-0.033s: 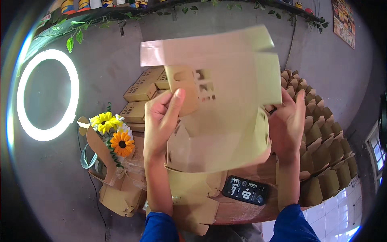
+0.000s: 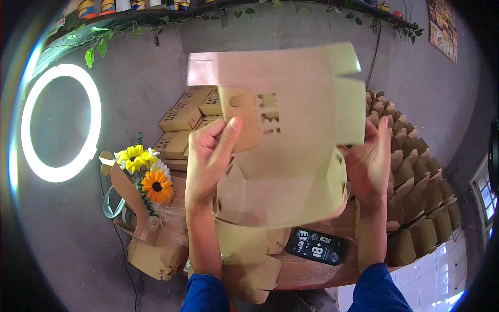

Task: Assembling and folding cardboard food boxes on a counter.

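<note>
A partly folded brown cardboard box [image 2: 301,112] hangs in front of me, its lid panel raised with cut-out shapes and its lower walls bent up. My left hand [image 2: 210,151] grips the box's left side, the thumb pressed against a side flap. At the right edge, my right hand [image 2: 370,164] is against the box wall, thumb stretched up and apart; some of its fingers are hidden behind the cardboard. Flat cardboard blanks [image 2: 244,249] lie on the table below the box. A dark phone [image 2: 316,245] rests to their right.
Folded boxes [image 2: 179,117] are stacked behind at left. Rows of nested open boxes [image 2: 421,195] fill the right side. Artificial flowers [image 2: 156,184] stand in a cardboard holder at left, near a lit ring lamp [image 2: 93,119]. A shelf with vines [image 2: 223,20] runs along the wall.
The box has shifted slightly down and to the right. My left hand has moved slightly right with it; my right hand stays nearly in place at the right edge.
</note>
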Demonstrator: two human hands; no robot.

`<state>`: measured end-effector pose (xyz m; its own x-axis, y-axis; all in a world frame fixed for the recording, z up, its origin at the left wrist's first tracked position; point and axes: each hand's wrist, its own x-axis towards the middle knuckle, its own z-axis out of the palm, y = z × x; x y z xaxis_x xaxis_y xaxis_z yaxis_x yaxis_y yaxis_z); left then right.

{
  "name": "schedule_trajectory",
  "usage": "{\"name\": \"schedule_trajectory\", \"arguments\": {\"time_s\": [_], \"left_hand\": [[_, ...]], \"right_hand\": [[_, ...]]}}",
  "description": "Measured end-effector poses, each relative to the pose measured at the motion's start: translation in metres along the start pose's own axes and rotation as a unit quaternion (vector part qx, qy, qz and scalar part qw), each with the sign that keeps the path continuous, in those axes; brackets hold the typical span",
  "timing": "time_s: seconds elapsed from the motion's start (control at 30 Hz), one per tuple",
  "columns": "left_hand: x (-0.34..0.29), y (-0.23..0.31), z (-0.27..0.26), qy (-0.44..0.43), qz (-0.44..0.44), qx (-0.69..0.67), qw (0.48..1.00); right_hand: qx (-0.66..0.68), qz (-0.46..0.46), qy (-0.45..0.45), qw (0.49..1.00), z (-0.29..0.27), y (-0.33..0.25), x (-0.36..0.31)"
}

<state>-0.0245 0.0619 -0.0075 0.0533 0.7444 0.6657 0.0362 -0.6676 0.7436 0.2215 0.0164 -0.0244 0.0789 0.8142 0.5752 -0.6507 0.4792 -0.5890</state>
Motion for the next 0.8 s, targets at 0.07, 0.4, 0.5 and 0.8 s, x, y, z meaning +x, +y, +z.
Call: {"name": "schedule_trajectory", "arguments": {"time_s": [0.07, 0.4, 0.5, 0.8], "left_hand": [[-0.001, -0.006, 0.004, -0.031, -0.018, 0.006, 0.999], [-0.004, 0.006, 0.017, -0.035, 0.019, 0.074, 0.996], [-0.006, 0.005, 0.012, -0.026, 0.031, 0.113, 0.993], [-0.008, 0.006, 0.017, -0.047, -0.005, 0.019, 0.999]], "right_hand": [[-0.007, 0.024, -0.015, 1.000, -0.016, 0.005, -0.004], [-0.757, -0.343, 0.031, 0.555, -0.056, 0.007, -0.023], [-0.386, -0.136, -0.023, 0.912, 0.018, -0.004, -0.014], [-0.532, -0.162, 0.025, 0.831, 0.008, -0.006, -0.006]]}}
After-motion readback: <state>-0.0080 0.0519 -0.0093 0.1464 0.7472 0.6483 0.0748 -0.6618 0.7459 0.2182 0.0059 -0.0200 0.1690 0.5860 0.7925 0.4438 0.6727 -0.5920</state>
